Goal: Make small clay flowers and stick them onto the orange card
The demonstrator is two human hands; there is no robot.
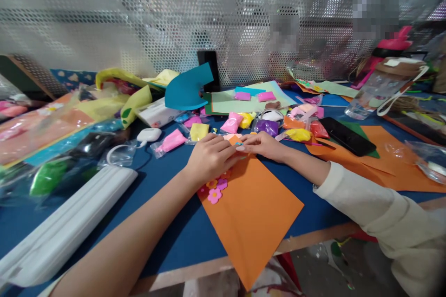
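An orange sheet of paper point(259, 204) lies turned cornerwise in front of me, its lower corner hanging past the table's edge. Over its far corner my left hand point(211, 157) is closed, fingers curled down and thumb reaching right. My right hand point(265, 146) meets it there, its fingers pressed together. A small bluish bit point(239, 144) shows between the fingertips, too little to name. Whatever else the fingers pinch is hidden. Beside the left wrist, several flower shapes, among them a pink flower point(214, 196), sit along the sheet's left edge.
Bags of coloured clay, such as a yellow pack point(298, 135), lie beyond the hands. A black phone point(349, 136) rests on more orange paper at right. Also around are a clear bottle point(369, 88), a long white device point(69, 222), curled blue paper point(186, 88) and a perforated metal screen point(240, 18).
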